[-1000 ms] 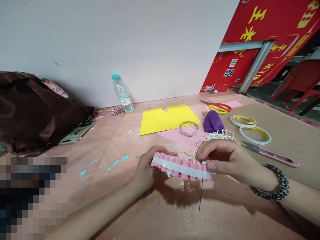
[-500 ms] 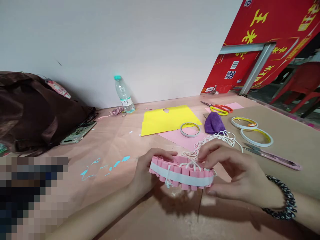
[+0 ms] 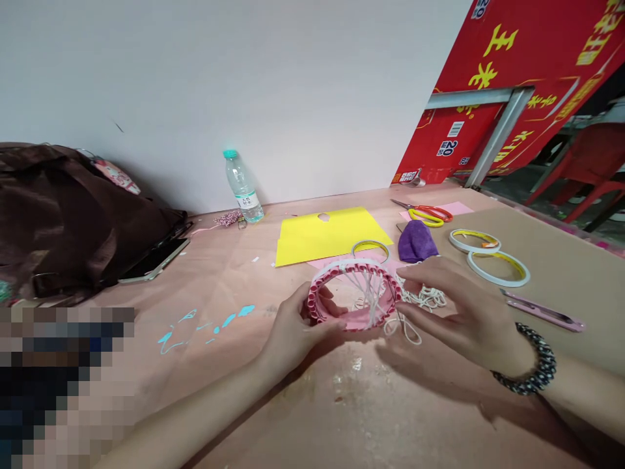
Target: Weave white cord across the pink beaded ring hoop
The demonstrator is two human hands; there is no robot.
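Head view looks down on a pink paper ring (image 3: pixel 390 293) banded with white tape, held tilted above the table with its open side facing the camera. The left hand (image 3: pixel 297 332) cups the ring's left side, with its fingers curled against the rim. The right hand (image 3: pixel 454 312) sits apart on the other side, its fingers reaching the right rim, though whether they grip cannot be told. White cord (image 3: pixel 371 293) crosses the ring's opening, and looser loops trail towards the right hand. Just behind lie a tape roll (image 3: pixel 370 247), yellow card (image 3: pixel 322 238) and a purple cloth (image 3: pixel 417 242). A beaded bracelet (image 3: pixel 530 361) circles the right wrist.
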